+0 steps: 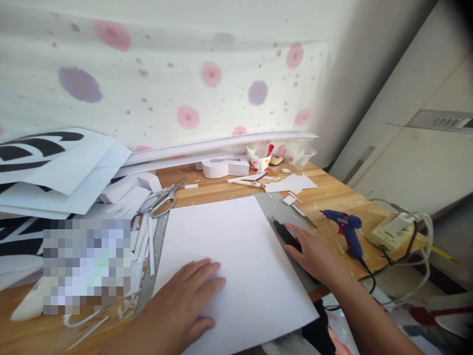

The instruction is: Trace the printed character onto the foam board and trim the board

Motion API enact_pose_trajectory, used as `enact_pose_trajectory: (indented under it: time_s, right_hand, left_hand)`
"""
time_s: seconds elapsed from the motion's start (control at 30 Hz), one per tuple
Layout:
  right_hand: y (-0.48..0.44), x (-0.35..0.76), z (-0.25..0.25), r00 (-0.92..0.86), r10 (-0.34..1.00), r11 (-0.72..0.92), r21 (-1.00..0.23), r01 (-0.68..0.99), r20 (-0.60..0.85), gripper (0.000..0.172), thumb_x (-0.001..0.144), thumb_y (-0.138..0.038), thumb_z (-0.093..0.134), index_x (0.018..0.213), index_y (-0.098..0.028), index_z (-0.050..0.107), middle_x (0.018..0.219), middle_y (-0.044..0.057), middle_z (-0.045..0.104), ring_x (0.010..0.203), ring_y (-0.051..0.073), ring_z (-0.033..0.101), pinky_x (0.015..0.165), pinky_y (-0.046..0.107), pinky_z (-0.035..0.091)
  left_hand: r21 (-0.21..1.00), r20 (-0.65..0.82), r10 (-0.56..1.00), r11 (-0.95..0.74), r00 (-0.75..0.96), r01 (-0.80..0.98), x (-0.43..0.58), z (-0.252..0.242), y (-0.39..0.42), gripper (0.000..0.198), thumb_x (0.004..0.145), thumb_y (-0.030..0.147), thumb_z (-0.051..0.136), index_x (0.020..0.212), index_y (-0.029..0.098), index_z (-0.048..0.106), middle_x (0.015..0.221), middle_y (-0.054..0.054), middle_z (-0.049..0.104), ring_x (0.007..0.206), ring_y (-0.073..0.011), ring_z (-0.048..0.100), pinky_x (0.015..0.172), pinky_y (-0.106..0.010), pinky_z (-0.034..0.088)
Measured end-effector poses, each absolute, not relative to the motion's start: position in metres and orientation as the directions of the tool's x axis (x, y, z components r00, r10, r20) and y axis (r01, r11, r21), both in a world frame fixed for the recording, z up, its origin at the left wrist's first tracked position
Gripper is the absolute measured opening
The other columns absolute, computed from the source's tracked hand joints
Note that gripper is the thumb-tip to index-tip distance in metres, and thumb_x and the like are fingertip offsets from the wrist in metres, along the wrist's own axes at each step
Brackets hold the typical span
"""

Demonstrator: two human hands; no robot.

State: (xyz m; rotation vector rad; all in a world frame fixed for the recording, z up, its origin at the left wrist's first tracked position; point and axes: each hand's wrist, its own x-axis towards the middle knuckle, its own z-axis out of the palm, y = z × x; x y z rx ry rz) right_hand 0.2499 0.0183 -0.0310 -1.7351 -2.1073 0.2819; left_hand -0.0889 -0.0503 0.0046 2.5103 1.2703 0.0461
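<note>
A large white sheet (221, 236) lies on a grey cutting mat (273, 207). My left hand (192, 296) rests on the sheet with its fingers extended and spread. To the right of the sheet, my right hand (314, 251) has its fingers around a slim black tool (286, 235) that lies low over the mat; its kind is unclear. Scissors (162, 199) with grey handles lie beyond the sheet's left corner. Near my right hand are a thin dark pen-like tool (305, 216) and a blue glue gun (345, 229) with a red light lit.
At left, printed black-and-white sheets (66, 172) are piled beside white offcut strips (148, 241). A white foam-like shape (225, 166) and a paper cup (259, 160) stand at the back. A power strip (393, 231) with cables sits at the table's right edge.
</note>
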Motion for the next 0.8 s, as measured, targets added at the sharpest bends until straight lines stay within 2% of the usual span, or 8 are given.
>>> enact_pose_trajectory:
  time_s: [0.13,0.23,0.3,0.4,0.5,0.6,0.67,0.8]
  right_hand:
    - [0.022,0.25,-0.025,-0.095,0.97,0.231,-0.741,0.631,0.222,0.041,0.084,-0.031,0.051,0.124,-0.027,0.057,0.127,0.006,0.06,0.113,0.026,0.057,0.094,0.043,0.046]
    - [0.021,0.241,-0.018,-0.08,0.996,0.051,-0.983,0.179,0.037,0.041,0.083,-0.04,0.053,0.121,-0.025,0.058,0.107,0.007,0.069,0.085,0.021,0.067,0.071,0.035,0.054]
    - [0.021,0.236,-0.015,-0.099,0.993,-0.082,-0.99,-0.119,-0.071,0.048,0.081,-0.042,0.056,0.125,-0.022,0.054,0.093,0.008,0.071,0.063,0.018,0.066,0.056,0.03,0.052]
    - [0.024,0.234,-0.013,-0.085,0.994,-0.093,-0.914,-0.395,-0.065,0.047,0.078,-0.041,0.057,0.119,-0.019,0.056,0.088,0.008,0.072,0.063,0.018,0.067,0.055,0.028,0.051]
    - [0.03,0.236,-0.013,-0.034,0.999,-0.052,-0.873,-0.486,-0.041,0.041,0.076,-0.036,0.055,0.116,-0.024,0.057,0.094,0.006,0.073,0.074,0.018,0.068,0.058,0.028,0.051]
    - [0.037,0.236,-0.015,0.017,0.999,-0.034,-0.885,-0.465,-0.047,0.046,0.074,-0.031,0.057,0.12,-0.027,0.054,0.104,0.005,0.07,0.081,0.02,0.068,0.059,0.029,0.052]
    - [0.041,0.234,-0.018,0.043,0.999,-0.01,-0.894,-0.449,-0.033,0.04,0.072,-0.029,0.062,0.112,-0.027,0.059,0.105,0.005,0.07,0.083,0.019,0.067,0.06,0.029,0.052]
    - [0.046,0.23,-0.031,0.13,0.986,0.15,-0.897,-0.415,0.105,0.015,0.073,-0.034,0.066,0.084,-0.025,0.062,0.073,-0.001,0.064,0.066,0.014,0.06,0.064,0.029,0.052]
  left_hand:
    - [0.331,-0.156,0.7,-0.627,0.697,0.705,-0.065,0.025,-0.045,0.068,0.071,0.027,0.071,0.134,0.032,0.045,0.146,-0.006,0.039,0.133,-0.0324,0.034,0.108,-0.05,0.031]
    - [0.323,-0.165,0.619,-0.702,0.768,0.635,-0.036,0.034,-0.034,0.068,0.071,0.029,0.073,0.134,0.028,0.047,0.147,-0.011,0.036,0.135,-0.0336,0.031,0.109,-0.05,0.029]
    - [0.309,-0.199,0.574,-0.732,0.794,0.607,-0.016,0.036,-0.025,0.071,0.069,0.03,0.074,0.134,0.024,0.046,0.148,-0.014,0.032,0.136,-0.0352,0.027,0.109,-0.052,0.028]
    - [0.296,-0.234,0.543,-0.75,0.807,0.591,0.005,0.029,-0.014,0.076,0.068,0.035,0.076,0.135,0.02,0.044,0.15,-0.017,0.027,0.138,-0.0372,0.021,0.108,-0.055,0.026]
    - [0.295,-0.228,0.545,-0.751,0.807,0.59,0.008,0.017,-0.007,0.084,0.065,0.04,0.077,0.137,0.021,0.041,0.151,-0.017,0.023,0.138,-0.0373,0.017,0.109,-0.056,0.024]
    - [0.317,-0.205,0.545,-0.749,0.813,0.582,0.003,0.005,-0.002,0.088,0.066,0.048,0.074,0.14,0.022,0.036,0.152,-0.016,0.021,0.139,-0.0357,0.014,0.109,-0.054,0.023]
    - [0.328,-0.19,0.541,-0.751,0.819,0.573,0.0,0.0,-0.001,0.089,0.066,0.051,0.073,0.141,0.022,0.036,0.152,-0.017,0.02,0.14,-0.0351,0.014,0.11,-0.054,0.022]
    - [0.342,-0.186,0.537,-0.75,0.823,0.566,0.0,-0.004,0.001,0.091,0.063,0.051,0.075,0.14,0.021,0.038,0.151,-0.018,0.021,0.139,-0.0362,0.016,0.11,-0.053,0.023]
